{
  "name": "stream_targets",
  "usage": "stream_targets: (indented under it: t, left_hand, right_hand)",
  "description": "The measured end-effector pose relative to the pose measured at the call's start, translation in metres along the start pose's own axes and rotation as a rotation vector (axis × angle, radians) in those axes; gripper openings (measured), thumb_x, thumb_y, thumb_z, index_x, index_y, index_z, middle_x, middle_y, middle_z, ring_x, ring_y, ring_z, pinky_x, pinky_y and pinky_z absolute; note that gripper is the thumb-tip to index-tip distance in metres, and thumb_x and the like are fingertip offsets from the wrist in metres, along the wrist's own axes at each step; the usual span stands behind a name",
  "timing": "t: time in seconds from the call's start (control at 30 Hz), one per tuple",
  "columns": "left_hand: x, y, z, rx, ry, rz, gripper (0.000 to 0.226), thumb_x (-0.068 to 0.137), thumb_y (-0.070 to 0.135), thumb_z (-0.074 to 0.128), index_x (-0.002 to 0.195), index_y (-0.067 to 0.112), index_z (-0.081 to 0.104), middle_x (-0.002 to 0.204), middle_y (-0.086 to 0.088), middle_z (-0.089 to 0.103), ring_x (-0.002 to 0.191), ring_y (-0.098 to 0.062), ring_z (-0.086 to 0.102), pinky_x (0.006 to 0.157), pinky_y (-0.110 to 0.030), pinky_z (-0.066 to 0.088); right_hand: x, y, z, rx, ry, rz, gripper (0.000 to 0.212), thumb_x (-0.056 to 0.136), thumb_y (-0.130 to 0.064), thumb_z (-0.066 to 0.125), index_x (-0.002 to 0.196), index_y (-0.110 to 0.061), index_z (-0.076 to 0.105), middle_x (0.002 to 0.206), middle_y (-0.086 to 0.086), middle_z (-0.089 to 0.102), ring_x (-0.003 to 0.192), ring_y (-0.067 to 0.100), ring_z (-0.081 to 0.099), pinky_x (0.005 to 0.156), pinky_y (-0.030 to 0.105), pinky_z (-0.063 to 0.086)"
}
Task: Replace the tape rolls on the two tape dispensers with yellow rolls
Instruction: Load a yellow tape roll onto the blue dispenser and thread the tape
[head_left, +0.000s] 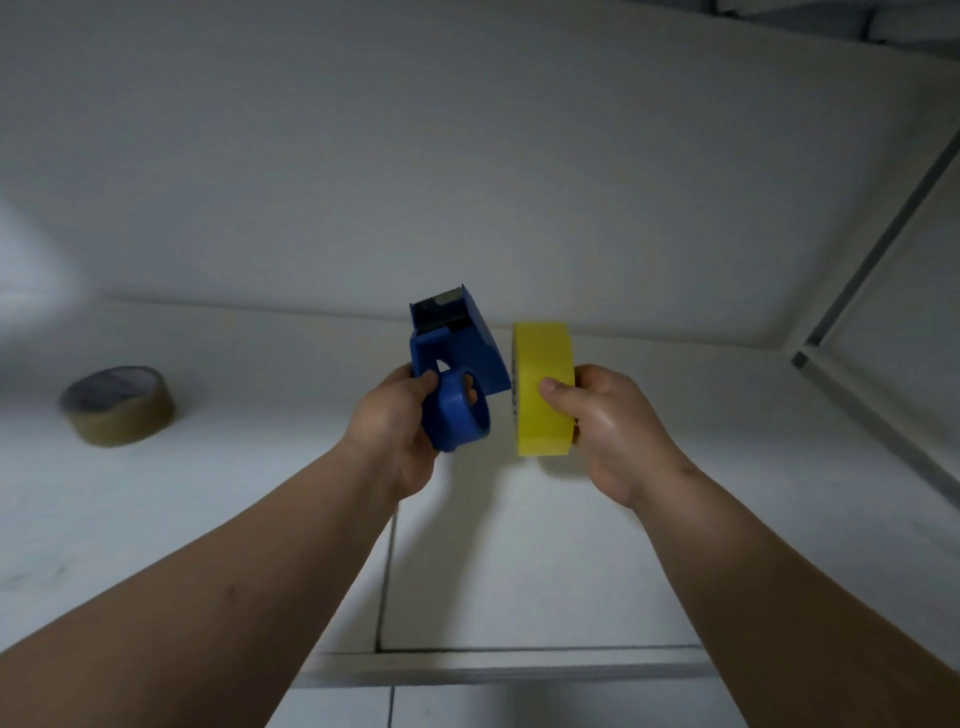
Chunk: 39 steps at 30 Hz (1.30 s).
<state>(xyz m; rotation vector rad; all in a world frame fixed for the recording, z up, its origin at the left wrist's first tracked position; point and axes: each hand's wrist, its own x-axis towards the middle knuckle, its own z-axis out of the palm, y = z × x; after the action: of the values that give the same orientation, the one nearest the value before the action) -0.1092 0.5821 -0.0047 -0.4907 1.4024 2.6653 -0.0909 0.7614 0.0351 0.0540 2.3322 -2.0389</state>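
My left hand grips a blue tape dispenser held above the white table, its serrated blade pointing away from me. Its round blue hub is bare, with no roll on it. My right hand holds a yellow tape roll upright on its edge, just right of the dispenser and nearly touching its side plate. A brown tape roll lies flat on the table at the left.
The white table has a seam down its middle and a front edge near me. A white wall rises behind it. A metal frame rail runs diagonally at the right.
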Motion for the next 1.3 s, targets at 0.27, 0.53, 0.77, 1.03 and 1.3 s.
stream_targets:
  t: [0.27, 0.53, 0.77, 1.03, 1.3]
  left_hand:
    - [-0.008, 0.065, -0.104, -0.084, 0.032, 0.024, 0.032, 0.104, 0.012, 0.039, 0.133, 0.012, 0.053, 0.09, -0.013, 0.076, 0.068, -0.022, 0.071, 0.062, -0.036, 0.059]
    - [-0.019, 0.1, -0.151, -0.139, 0.128, 0.068, 0.034, 0.103, 0.012, 0.038, 0.134, 0.008, 0.052, 0.107, -0.017, 0.069, 0.09, -0.03, 0.064, 0.075, -0.043, 0.056]
    - [-0.03, 0.111, -0.172, -0.085, 0.218, 0.099, 0.034, 0.099, 0.021, 0.052, 0.13, 0.011, 0.059, 0.11, -0.014, 0.071, 0.086, -0.029, 0.066, 0.075, -0.036, 0.049]
    - [-0.039, 0.128, -0.211, -0.126, 0.149, 0.092, 0.05, 0.096, 0.052, 0.049, 0.129, 0.017, 0.064, 0.121, -0.016, 0.072, 0.114, -0.038, 0.066, 0.109, -0.057, 0.04]
    - [-0.068, 0.183, -0.27, -0.093, -0.026, 0.04, 0.049, 0.091, 0.054, 0.054, 0.109, 0.012, 0.073, 0.107, -0.016, 0.077, 0.097, -0.034, 0.074, 0.08, -0.045, 0.059]
  right_hand:
    - [-0.008, 0.001, 0.128, 0.023, -0.082, -0.07, 0.007, 0.091, -0.013, 0.059, 0.095, -0.008, 0.063, 0.103, 0.018, 0.068, 0.097, 0.035, 0.064, 0.089, 0.054, 0.048]
    - [-0.009, -0.013, 0.197, -0.145, -0.221, -0.217, 0.019, 0.088, -0.02, 0.062, 0.105, -0.012, 0.062, 0.104, 0.01, 0.068, 0.097, 0.027, 0.065, 0.088, 0.055, 0.05]
    - [-0.01, -0.008, 0.226, -0.287, -0.347, -0.376, 0.017, 0.086, -0.021, 0.064, 0.102, -0.021, 0.058, 0.099, 0.002, 0.066, 0.091, 0.018, 0.063, 0.081, 0.044, 0.053]
    - [-0.027, -0.004, 0.266, -0.526, -0.435, -0.533, 0.027, 0.084, -0.028, 0.063, 0.108, -0.023, 0.053, 0.101, -0.002, 0.061, 0.087, 0.014, 0.058, 0.071, 0.03, 0.048]
    - [-0.056, -0.013, 0.345, -0.465, -0.338, -0.516, 0.027, 0.083, -0.026, 0.067, 0.105, -0.024, 0.051, 0.108, -0.001, 0.05, 0.094, 0.014, 0.053, 0.076, 0.025, 0.043]
